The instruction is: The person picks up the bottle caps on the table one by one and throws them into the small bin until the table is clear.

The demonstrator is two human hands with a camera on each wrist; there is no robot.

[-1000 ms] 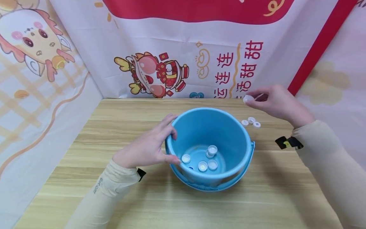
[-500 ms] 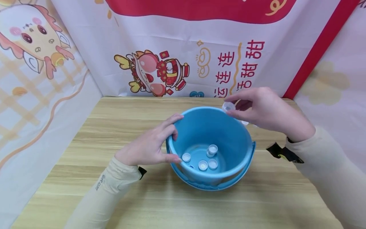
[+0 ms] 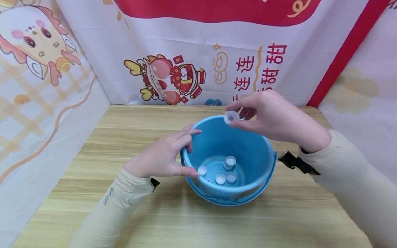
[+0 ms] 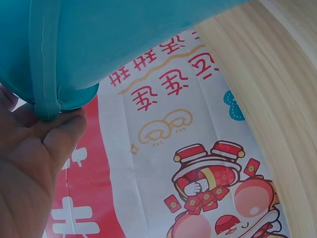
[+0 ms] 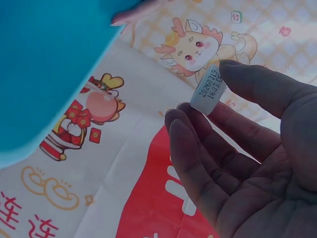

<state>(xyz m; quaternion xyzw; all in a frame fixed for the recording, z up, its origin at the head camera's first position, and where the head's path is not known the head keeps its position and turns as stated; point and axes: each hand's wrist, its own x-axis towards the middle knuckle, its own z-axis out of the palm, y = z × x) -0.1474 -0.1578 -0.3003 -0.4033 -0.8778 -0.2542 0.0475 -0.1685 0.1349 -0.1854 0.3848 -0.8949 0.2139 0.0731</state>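
A light blue bucket [image 3: 214, 137] with its handle [image 3: 229, 203] folded down stands on the table. My left hand [image 3: 164, 156] grips its left rim, fingers curled over the edge and thumb at the front left; the left wrist view catches those fingers [image 4: 67, 134] under the rim. Between thumb and fingertips my right hand [image 3: 273, 119] pinches a white bottle cap [image 3: 231, 117] over the bucket's far rim. Printed digits show on that cap's side [image 5: 209, 90] in the right wrist view. Several white bottle caps [image 3: 220, 178] lie on the bucket floor, two of them stacked [image 3: 230, 162].
The wood-grain table [image 3: 124, 137] reaches back to a white and red printed cloth [image 3: 180, 41]. Another patterned cloth [image 3: 37, 113] hangs along the left side, and a pale one [image 3: 356, 86] on the right. My right forearm [image 3: 347, 182] crosses the table's right side.
My right hand has carried the bottle cap leftward from the table's back right to the bucket's far rim. The loose caps there are now hidden behind the hand. My left hand keeps its grip.
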